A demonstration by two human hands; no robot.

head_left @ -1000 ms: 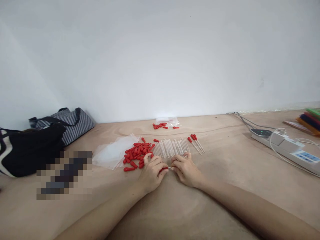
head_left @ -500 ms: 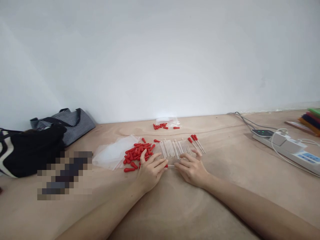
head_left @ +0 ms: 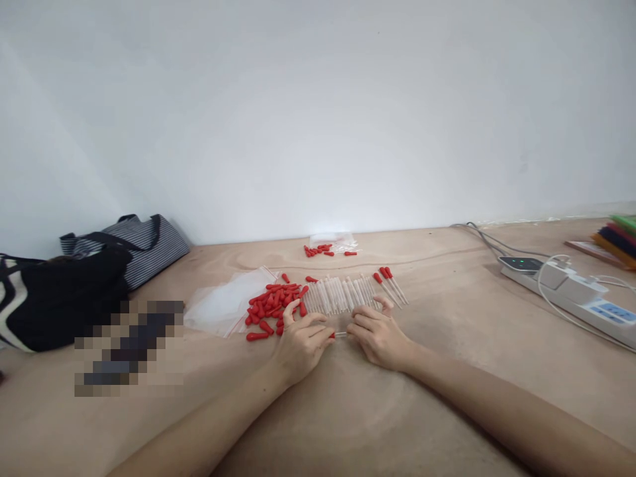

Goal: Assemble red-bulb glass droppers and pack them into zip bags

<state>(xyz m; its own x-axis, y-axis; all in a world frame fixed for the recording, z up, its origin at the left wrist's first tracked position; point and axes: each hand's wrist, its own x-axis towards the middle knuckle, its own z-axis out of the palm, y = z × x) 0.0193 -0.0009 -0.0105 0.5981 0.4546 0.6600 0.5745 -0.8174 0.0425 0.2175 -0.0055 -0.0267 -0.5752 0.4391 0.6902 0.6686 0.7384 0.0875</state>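
My left hand (head_left: 304, 344) pinches a red rubber dropper bulb (head_left: 332, 336), of which only the end shows past the fingertips. From the bulb a thin clear dropper tube (head_left: 340, 334) runs to the right, its other end closed in the fingers of my right hand (head_left: 378, 336). Just beyond the hands lies a row of clear tubes (head_left: 338, 296). Left of the row is a heap of red bulbs (head_left: 272, 303), partly behind my left hand. Several droppers with bulbs fitted (head_left: 392, 281) lie to the right of the row.
Flat plastic zip bags (head_left: 218, 308) lie left of the heap. By the wall are more red bulbs (head_left: 318, 251) and a clear bag (head_left: 332, 240). A power strip (head_left: 571, 295) with cables is at right; a black bag (head_left: 69, 298) and striped bag (head_left: 154, 248) stand at left.
Both hands have shifted slightly nearer to me with the bulb and tube between them. A little less of the tube shows between the fingers.
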